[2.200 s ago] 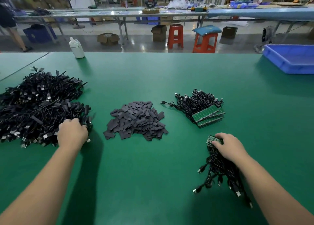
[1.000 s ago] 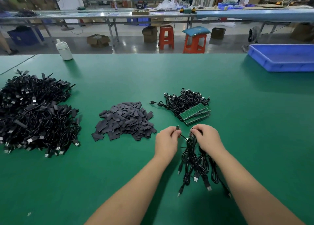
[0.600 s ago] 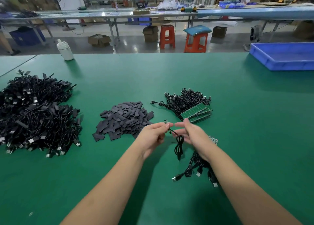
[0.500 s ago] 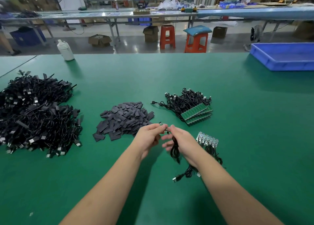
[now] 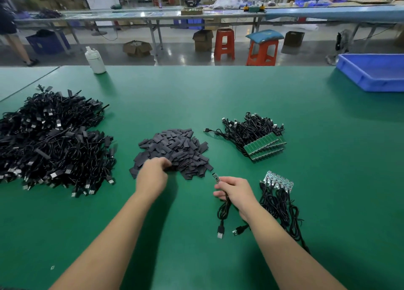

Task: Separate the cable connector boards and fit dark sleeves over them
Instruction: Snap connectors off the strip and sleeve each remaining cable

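Green desk [image 5: 284, 97] first: the sleeve pile [image 5: 175, 149] sits mid-desk. Your left hand [image 5: 153, 176] has left the cable and is now digging into the pile's near edge, fingers curled; can't tell if it's got a sleeve yet. Just right of the pile, your right hand [image 5: 236, 191] pinches the freshly separated cable [image 5: 224, 211], its little board [image 5: 216, 177] poking out, ready for sleeving.
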A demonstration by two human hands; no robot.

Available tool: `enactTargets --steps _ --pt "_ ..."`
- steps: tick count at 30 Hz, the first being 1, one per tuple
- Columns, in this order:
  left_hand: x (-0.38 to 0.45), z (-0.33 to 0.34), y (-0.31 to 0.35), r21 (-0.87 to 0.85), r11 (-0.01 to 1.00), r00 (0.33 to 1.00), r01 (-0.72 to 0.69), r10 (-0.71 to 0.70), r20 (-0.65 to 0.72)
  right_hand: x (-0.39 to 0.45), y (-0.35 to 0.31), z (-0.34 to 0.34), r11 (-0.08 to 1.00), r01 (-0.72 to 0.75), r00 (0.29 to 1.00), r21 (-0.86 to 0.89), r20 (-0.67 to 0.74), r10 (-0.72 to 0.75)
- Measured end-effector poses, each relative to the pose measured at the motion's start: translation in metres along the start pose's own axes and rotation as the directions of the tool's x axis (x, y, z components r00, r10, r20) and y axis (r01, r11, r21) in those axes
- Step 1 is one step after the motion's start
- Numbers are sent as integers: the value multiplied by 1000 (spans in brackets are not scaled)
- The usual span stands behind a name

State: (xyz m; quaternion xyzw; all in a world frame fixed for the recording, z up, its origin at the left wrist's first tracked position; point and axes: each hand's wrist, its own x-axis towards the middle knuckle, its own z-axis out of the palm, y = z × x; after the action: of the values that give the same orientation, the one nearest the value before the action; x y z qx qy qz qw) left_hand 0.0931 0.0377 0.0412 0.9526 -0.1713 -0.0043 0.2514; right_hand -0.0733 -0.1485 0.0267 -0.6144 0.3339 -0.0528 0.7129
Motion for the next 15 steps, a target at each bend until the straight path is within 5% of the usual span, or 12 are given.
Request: enactTargets --steps 4,15 --pt "20 -20 -55 295 955 1000 13 -19 18 5 9 -6 1000 0 1000 -23 24 1" --pt "28 -27 -84 273 962 989 -19 -21 146 8 17 -12 982 17 996 -186 90 -1"
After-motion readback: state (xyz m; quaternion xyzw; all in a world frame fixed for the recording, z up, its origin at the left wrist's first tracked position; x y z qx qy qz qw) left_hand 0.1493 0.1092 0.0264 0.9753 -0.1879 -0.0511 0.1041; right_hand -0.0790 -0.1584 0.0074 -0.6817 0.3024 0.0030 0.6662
